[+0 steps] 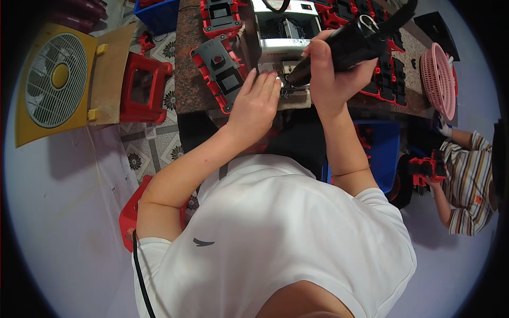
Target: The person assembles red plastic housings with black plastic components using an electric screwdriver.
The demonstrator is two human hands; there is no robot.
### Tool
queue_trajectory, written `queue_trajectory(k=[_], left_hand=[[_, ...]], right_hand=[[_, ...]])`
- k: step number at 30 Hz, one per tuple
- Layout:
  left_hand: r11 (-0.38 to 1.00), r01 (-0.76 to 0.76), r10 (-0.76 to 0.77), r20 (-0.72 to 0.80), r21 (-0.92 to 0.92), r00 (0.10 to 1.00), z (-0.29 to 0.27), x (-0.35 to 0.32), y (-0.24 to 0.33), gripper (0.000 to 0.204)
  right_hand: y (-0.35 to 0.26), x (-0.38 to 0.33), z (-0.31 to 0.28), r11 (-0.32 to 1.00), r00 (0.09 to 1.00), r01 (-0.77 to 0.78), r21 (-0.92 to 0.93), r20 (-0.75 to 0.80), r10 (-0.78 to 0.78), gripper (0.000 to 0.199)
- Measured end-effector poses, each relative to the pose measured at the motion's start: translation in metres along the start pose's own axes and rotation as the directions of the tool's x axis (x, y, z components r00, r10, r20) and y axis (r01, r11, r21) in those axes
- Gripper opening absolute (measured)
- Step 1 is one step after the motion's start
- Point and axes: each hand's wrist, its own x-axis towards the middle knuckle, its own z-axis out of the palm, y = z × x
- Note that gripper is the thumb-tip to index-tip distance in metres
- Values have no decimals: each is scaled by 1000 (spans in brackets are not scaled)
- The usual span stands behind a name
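My right hand (pixel 335 85) is wrapped round a thick black electric screwdriver (pixel 347 50), tilted with its tip down to the left. The tip meets a small metal fixture (pixel 289 68) at the table's near edge. My left hand (pixel 254 106) lies with its fingers stretched out flat beside that tip, pressing at the fixture; what is under the fingers is hidden. Just beyond stands a silver screw feeder box (pixel 286 46) with dark screws in its tray. Left of my left hand, a red and black plastic housing (pixel 218 69) rests at a slant on the table.
More red and black housings (pixel 389 79) lie on the speckled stone table (pixel 186 87), left and right. A pink basket (pixel 439 79) stands at the right. A blue bin (pixel 384 153) is below the table. Left are a red stool (pixel 164 95) and yellow fan (pixel 53 79). A co-worker (pixel 469 180) holds a housing.
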Motion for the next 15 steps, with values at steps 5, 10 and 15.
queue_trajectory(k=[5, 10, 15], left_hand=[[998, 16, -15, 12, -66, 1000, 0, 3, -1, 45], [971, 81, -73, 42, -223, 996, -12, 3, -10, 34], [810, 159, -360, -264, -565, 895, -31, -11, -30, 18]], right_hand=[[-41, 71, -47, 957, 968, -171, 234, 219, 120, 68], [-19, 37, -16, 898, 997, -68, 434, 53, 49, 34], [-7, -3, -17, 935, 989, 29, 354, 124, -77, 49]])
